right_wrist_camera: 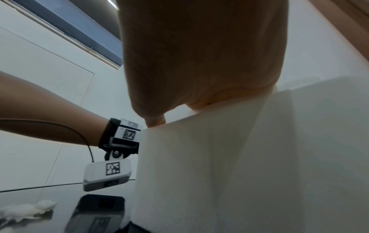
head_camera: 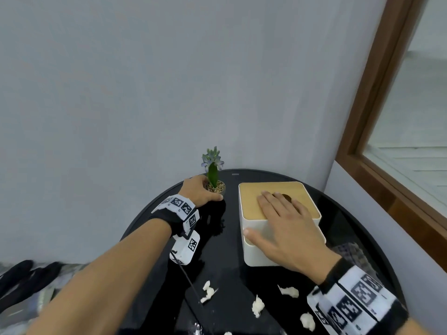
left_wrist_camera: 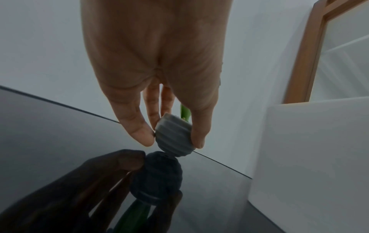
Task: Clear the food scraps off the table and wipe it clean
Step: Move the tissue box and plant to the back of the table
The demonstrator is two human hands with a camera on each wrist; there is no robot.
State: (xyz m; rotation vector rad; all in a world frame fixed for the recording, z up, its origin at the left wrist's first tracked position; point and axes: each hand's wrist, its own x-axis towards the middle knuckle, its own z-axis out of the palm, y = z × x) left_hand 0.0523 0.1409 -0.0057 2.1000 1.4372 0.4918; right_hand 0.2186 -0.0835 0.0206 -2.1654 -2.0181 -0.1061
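Our left hand pinches the small grey ribbed pot with a green plant at the far edge of the round black glossy table. Our right hand lies flat, fingers spread, on the white tissue box with a wooden lid. 5 white crumpled food scraps lie near the table's near edge.

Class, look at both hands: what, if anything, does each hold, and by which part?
The left hand grips the plant pot by its ribbed sides. The right hand lies flat on the tissue box lid, gripping nothing.
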